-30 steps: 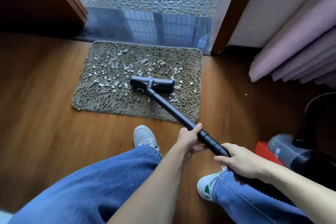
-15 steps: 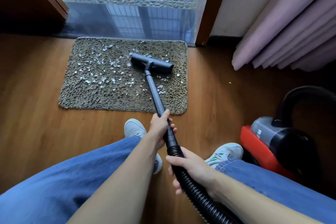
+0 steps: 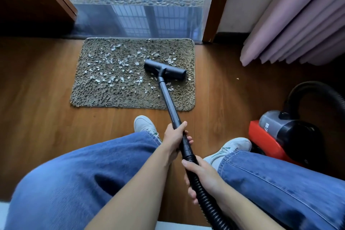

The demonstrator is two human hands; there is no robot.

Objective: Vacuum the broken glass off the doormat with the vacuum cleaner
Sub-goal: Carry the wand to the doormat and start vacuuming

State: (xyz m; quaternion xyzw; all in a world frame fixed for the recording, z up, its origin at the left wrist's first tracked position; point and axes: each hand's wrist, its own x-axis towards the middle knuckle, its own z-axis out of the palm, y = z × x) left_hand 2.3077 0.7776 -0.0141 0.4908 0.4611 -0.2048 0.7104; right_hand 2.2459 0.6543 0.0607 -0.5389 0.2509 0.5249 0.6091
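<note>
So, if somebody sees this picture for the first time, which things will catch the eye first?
First the pale broken glass scattered over the brown doormat in the middle, with the black vacuum head resting on its right part. Next the left hand gripping the tube, the right hand gripping the ribbed hose, and the red and black vacuum cleaner at the right edge.

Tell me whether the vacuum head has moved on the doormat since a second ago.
Yes. The vacuum head has slid right, its end now much nearer the doormat's right edge.
</note>
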